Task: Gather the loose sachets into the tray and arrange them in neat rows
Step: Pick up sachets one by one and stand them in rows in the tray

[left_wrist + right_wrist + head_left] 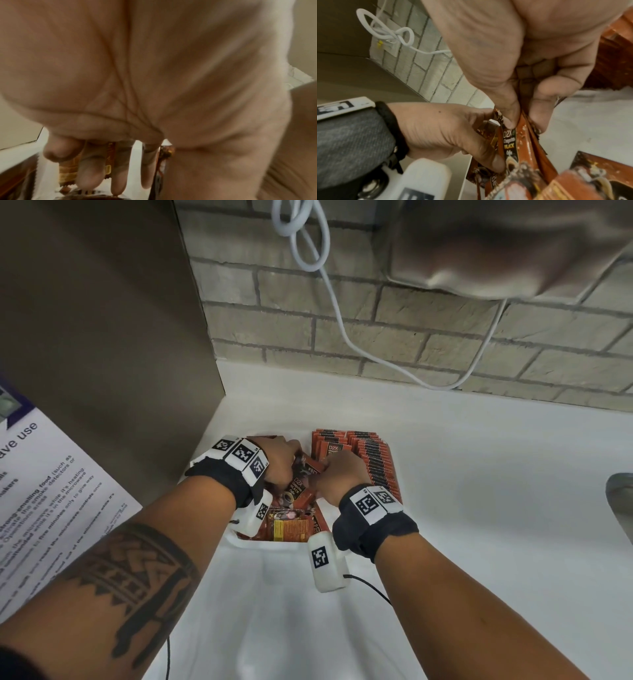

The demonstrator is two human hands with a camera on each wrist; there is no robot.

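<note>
Now we are tidying sachets inside the white tray (236, 537); our left hand (279, 462) and right hand (342, 477) both pinch one small bunch of sachets (303, 484) above the loose pile (291, 527); neat rows (363, 457) stand just beside; next, we think, we square the bunch and stand it by those rows.

A shared kitchenette or break room, suggested by a white countertop (479, 460), a pale brick backsplash (428, 337) beyond the fingers, a printed microwave-use notice (44, 481) posted left of them, a metal sink edge (620, 494) seen far right
</note>
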